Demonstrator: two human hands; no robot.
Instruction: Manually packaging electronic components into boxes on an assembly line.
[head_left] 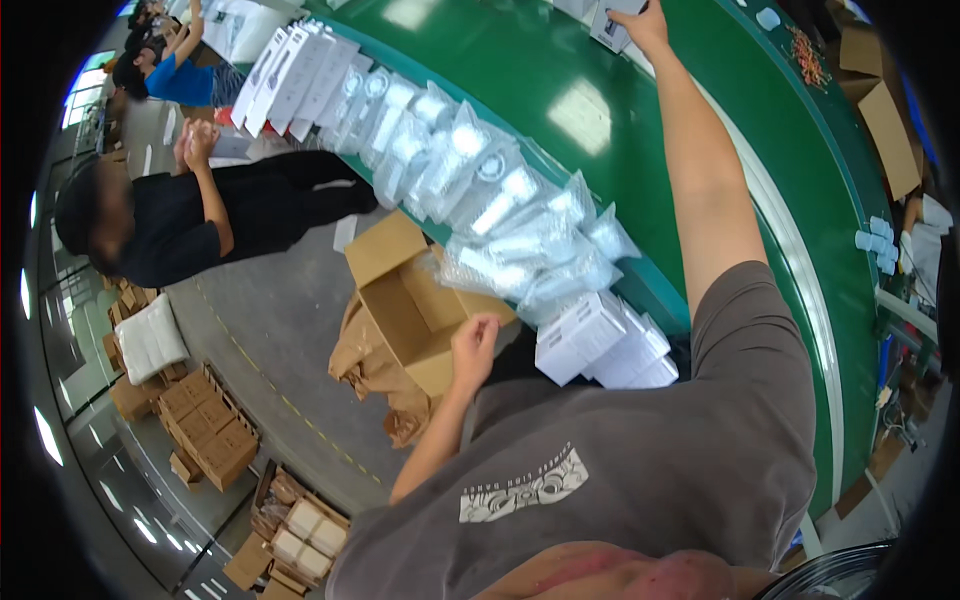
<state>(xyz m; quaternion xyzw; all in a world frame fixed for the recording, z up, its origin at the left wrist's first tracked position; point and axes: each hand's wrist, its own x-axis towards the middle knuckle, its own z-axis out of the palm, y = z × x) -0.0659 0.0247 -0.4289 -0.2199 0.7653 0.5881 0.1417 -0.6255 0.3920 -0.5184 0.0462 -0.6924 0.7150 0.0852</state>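
Note:
My right arm stretches far across the green belt. At its end, my right hand (647,28) grips the edge of a small white and grey printed box (607,28), thumb on its face. My left hand (475,349) hangs low with its fingers curled in, and nothing shows in them. Beside it stands an open cardboard carton (384,250), flaps folded out, its visible inside bare. A long row of bubble-wrapped white items (478,190) lies along the belt's near side. Close to my body, several white boxes (582,338) are stacked at the end of that row.
The green conveyor belt (520,65) curves past a pale rail (790,240). Tall white boxes (275,80) stand at the row's far end. Crumpled brown paper (362,350) lies by the carton. A person in black (170,220) stands at the left; stacked cartons (207,425) are on the floor.

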